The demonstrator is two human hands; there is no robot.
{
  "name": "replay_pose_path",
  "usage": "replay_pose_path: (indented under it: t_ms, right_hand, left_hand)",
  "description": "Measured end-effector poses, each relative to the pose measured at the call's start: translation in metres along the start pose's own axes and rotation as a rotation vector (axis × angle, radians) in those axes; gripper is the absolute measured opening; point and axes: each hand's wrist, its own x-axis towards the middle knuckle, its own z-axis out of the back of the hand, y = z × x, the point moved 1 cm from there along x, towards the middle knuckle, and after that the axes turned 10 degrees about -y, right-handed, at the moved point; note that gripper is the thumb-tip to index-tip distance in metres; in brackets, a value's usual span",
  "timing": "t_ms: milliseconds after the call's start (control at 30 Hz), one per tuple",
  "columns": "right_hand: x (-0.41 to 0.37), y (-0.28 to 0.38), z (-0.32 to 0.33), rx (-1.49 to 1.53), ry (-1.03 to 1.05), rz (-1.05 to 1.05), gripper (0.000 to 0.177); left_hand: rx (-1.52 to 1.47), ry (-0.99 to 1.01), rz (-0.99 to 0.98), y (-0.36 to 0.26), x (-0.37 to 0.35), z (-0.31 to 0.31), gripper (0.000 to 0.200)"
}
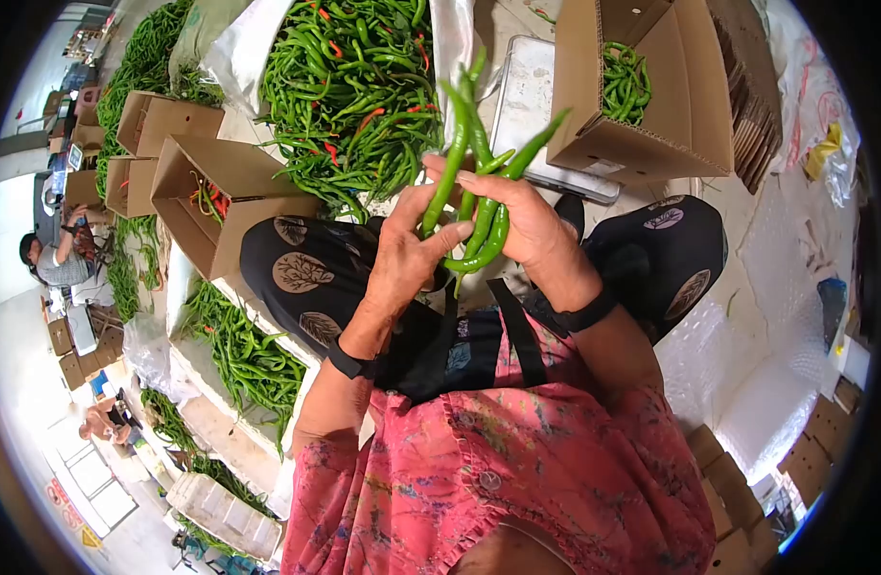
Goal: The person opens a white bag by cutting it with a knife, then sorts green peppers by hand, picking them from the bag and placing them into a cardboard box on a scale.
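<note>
Left hand (402, 259), right hand (532, 225) both clasp long green chilli peppers (486, 225); brown cardboard box (671, 115) barely filled, big pepper heap (349, 86) to go.

We see a grey concrete floor (747, 249) carrying a heap of green chillies (349, 86) on a white sheet (234, 57), with open cardboard boxes (215, 177) just beside it on the left. To the right lie a metal tray (527, 96), a carton (680, 115) holding some chillies, and bubble wrap (776, 383).
</note>
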Motion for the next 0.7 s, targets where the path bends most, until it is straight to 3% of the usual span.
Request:
replay_pose_path:
  t_ms: [67, 233, 267, 300, 433, 500, 567, 700]
  right_hand:
    - [0.000, 0.003, -0.006, -0.058, 0.023, -0.010, 0.043]
    - [-0.006, 0.004, -0.012, -0.154, 0.052, 0.019, 0.045]
    - [-0.002, 0.006, -0.012, -0.151, 0.054, 0.111, 0.044]
    - [-0.008, 0.020, -0.010, -0.317, 0.031, 0.031, 0.044]
    - [-0.009, 0.022, -0.006, -0.489, 0.088, 0.091, 0.045]
    - [-0.011, 0.009, -0.011, -0.526, 0.126, -0.087, 0.048]
    - [-0.009, -0.007, -0.014, -0.558, 0.163, -0.038, 0.047]
    - [-0.007, -0.011, -0.004, -0.602, 0.047, -0.047, 0.039]
  left_hand:
    - [-0.056, 0.011, 0.320, -0.001, 0.003, 0.001, 0.034]
    - [-0.102, 0.038, 0.267, 0.002, 0.001, 0.006, 0.033]
    - [-0.240, -0.061, 0.233, 0.000, 0.005, 0.012, 0.031]
    - [-0.373, -0.162, 0.199, -0.002, 0.008, 0.021, 0.029]
    - [-0.880, 0.001, 0.224, -0.005, 0.019, 0.054, 0.028]
    - [-0.901, -0.009, 0.217, -0.008, 0.022, 0.052, 0.029]
    - [-0.923, -0.014, 0.218, -0.006, 0.024, 0.045, 0.029]
    - [-0.862, -0.105, 0.211, -0.003, 0.023, 0.038, 0.041]
